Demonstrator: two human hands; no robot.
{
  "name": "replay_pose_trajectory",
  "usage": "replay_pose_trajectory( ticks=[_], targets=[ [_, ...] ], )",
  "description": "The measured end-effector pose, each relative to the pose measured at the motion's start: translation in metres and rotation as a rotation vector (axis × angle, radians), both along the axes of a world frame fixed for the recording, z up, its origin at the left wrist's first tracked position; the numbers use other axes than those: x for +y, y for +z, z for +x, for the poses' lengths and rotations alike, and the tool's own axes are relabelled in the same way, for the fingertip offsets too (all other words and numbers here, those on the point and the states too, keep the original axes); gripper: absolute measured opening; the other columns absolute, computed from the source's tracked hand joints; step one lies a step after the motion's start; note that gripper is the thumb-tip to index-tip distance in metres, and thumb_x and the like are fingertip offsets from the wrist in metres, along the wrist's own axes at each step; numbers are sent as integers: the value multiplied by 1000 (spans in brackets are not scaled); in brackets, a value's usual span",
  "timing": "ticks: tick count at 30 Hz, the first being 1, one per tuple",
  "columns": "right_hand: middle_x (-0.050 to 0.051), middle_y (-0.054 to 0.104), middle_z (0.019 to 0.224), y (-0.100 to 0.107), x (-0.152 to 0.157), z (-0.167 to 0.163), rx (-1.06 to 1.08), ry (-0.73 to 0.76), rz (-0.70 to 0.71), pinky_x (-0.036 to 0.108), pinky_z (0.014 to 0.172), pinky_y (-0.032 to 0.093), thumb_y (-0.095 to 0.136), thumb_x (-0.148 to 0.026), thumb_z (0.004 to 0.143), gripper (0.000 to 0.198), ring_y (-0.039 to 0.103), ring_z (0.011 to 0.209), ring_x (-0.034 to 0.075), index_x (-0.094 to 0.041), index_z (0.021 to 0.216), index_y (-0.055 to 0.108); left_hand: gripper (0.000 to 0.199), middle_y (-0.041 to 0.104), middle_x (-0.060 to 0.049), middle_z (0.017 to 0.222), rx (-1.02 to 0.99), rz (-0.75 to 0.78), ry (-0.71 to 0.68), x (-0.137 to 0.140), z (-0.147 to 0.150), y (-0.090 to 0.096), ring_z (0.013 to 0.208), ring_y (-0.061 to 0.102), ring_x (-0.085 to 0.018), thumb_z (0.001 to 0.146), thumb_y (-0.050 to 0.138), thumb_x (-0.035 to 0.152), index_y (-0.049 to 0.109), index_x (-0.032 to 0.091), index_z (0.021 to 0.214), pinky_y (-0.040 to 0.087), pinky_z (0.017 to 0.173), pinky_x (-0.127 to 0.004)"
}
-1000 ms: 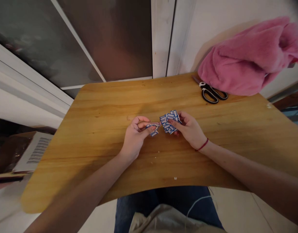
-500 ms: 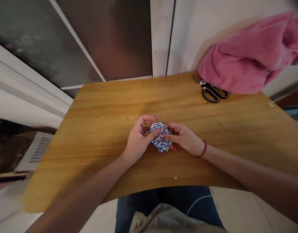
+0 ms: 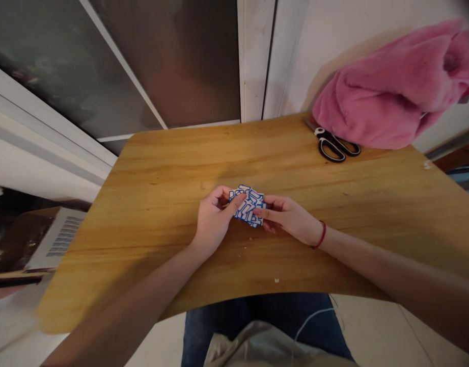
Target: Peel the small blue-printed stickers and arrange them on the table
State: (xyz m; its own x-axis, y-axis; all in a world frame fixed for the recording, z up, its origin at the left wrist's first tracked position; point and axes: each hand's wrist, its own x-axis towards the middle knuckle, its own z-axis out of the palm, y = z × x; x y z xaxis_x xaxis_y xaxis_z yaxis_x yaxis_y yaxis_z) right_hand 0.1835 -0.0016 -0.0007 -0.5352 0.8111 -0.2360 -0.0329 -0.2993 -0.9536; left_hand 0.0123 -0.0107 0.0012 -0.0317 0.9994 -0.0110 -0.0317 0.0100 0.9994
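Over the middle of the table, both hands share a small, flat-looking piece [image 3: 248, 209] with white bar-like shapes outlined in blue and an uneven edge; its exact kind cannot be made out. My left hand [image 3: 214, 220] grips its left side, the thumb lying across the upper face and the fingers curled behind. On the opposite side, my right hand [image 3: 292, 216] pinches it, with the thumb on top and fingers partly hidden underneath. A red band circles the right wrist.
Black-handled scissors [image 3: 332, 145] lie at the table's back right, against a pink plush cloth item [image 3: 379, 97]. Tiny white bits [image 3: 276, 280] dot the wooden table [image 3: 161, 173]. Beyond its left edge is a cardboard box [image 3: 62, 237]; a panelled door [image 3: 203, 61] stands behind.
The blue-and-white piece has turned and shifted slightly up and left. My left fingers, earlier raised apart beside it, now close in behind its edge. The right hand has barely moved.
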Motion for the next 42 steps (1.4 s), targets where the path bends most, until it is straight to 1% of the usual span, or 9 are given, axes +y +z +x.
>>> replay_pose_trajectory(
  ticks=[6, 11, 17, 22, 27, 32, 35, 38, 42],
  targets=[
    [-5, 55, 61, -1, -3, -2, 70, -56, 6, 17, 36, 33, 63, -45, 77, 33, 46, 42, 4, -18, 89, 49, 23, 50, 5, 63, -33, 5, 3, -3, 3, 0, 56, 50, -8, 76, 65, 38, 51, 19, 76, 42, 44, -16],
    [-2, 61, 66, -1, -3, -1, 8, 45, 12, 16, 37, 35, 59, -46, 80, 32, 50, 44, 5, -17, 85, 48, 21, 54, 3, 71, 25, 23, 24, -4, 5, 3, 61, 50, -7, 80, 61, 38, 52, 19, 83, 44, 53, -17],
    [-6, 52, 55, -2, 0, 4, -81, -71, 113, 16, 34, 32, 56, -50, 81, 33, 45, 40, 4, -18, 77, 47, 23, 50, 5, 63, -9, -58, -137, -6, 5, 3, 48, 44, -6, 82, 58, 40, 45, 21, 82, 34, 41, -17],
    [-8, 44, 50, 0, -1, 6, -135, -49, 188, 17, 35, 30, 50, -50, 85, 34, 40, 37, 4, -19, 73, 44, 22, 48, 6, 60, 26, -99, -245, -6, 4, 1, 42, 40, -5, 83, 55, 41, 47, 21, 88, 32, 38, -17],
    [-10, 40, 45, 0, -3, 5, -163, -96, 164, 16, 32, 25, 51, -50, 85, 35, 36, 33, 3, -19, 69, 43, 23, 49, 7, 58, 41, -83, -148, -7, 5, 2, 39, 41, -5, 84, 53, 43, 46, 21, 87, 31, 34, -16],
    [-11, 35, 42, -1, 2, 7, -151, -207, 168, 16, 30, 22, 51, -46, 86, 33, 35, 29, 3, -19, 68, 42, 25, 53, 6, 59, -98, -51, -3, 2, -3, 5, 42, 47, -7, 82, 56, 43, 44, 21, 85, 34, 34, -17],
    [-11, 33, 42, -2, 5, 9, -136, -250, 182, 17, 30, 21, 50, -46, 86, 32, 35, 29, 3, -20, 69, 41, 24, 51, 6, 59, -146, -21, -29, 6, -7, 6, 42, 44, -6, 82, 57, 41, 43, 21, 84, 33, 35, -17],
    [-11, 33, 42, -3, 3, 7, -162, -248, 213, 17, 30, 21, 49, -47, 87, 32, 33, 29, 3, -19, 70, 43, 22, 47, 7, 60, -66, -17, -166, 3, -5, 3, 43, 38, -5, 84, 54, 41, 43, 22, 88, 30, 37, -18],
    [-11, 34, 42, -3, -3, 5, -148, -168, 245, 16, 31, 23, 49, -49, 87, 35, 32, 30, 3, -19, 70, 43, 22, 50, 3, 73, 212, 64, -244, -5, 1, -2, 64, 47, -9, 88, 47, 42, 43, 20, 90, 40, 58, -21]
  ],
)
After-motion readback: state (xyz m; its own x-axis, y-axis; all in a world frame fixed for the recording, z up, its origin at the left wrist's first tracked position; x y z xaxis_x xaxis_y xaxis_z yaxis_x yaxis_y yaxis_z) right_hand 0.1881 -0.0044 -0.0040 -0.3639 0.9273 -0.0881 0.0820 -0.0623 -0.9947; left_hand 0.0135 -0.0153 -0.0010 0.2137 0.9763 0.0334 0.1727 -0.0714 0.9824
